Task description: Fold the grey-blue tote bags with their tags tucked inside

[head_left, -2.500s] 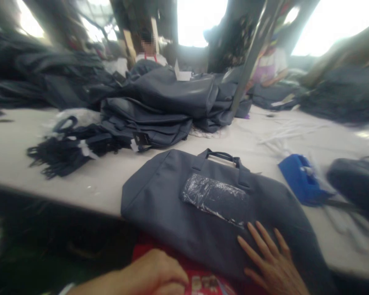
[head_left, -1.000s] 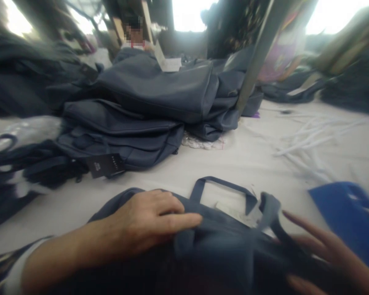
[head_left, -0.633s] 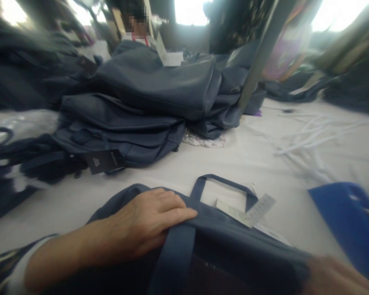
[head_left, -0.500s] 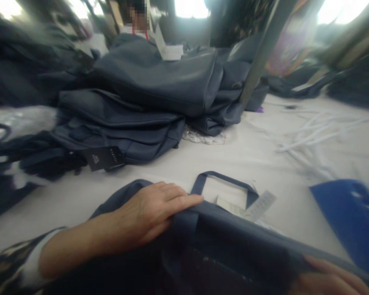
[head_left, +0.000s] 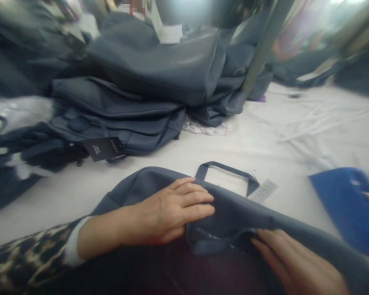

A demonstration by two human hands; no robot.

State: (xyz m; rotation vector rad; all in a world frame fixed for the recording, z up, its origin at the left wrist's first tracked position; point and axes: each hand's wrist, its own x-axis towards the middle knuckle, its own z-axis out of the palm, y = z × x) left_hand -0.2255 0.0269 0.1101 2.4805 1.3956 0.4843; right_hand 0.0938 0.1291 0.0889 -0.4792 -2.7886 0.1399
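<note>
A dark blue-grey bag (head_left: 153, 184) lies in front of me, its dark inside facing me. A loop handle (head_left: 227, 169) sticks out from its far side, with a pale printed tag (head_left: 266, 190) beside it. My left hand (head_left: 172, 209) rests flat on the bag near the handle's base, fingers stretched out and slightly apart. At the lower right my right hand (head_left: 298, 258) pinches a fold of the bag's material between thumb and fingers. Some clear plastic glints between the two hands.
More dark blue bags (head_left: 156, 61) are piled at the back, one with a black hang tag (head_left: 104, 148). A grey post (head_left: 264, 49) rises behind the white table (head_left: 209, 145). White strips (head_left: 313, 127) and a blue sheet-like object (head_left: 341, 205) lie right. Two people are partly visible beyond.
My left hand has slid right along the bag's edge. My right hand has come in from the lower right corner and now pinches the bag's material. The view has tipped slightly downward.
</note>
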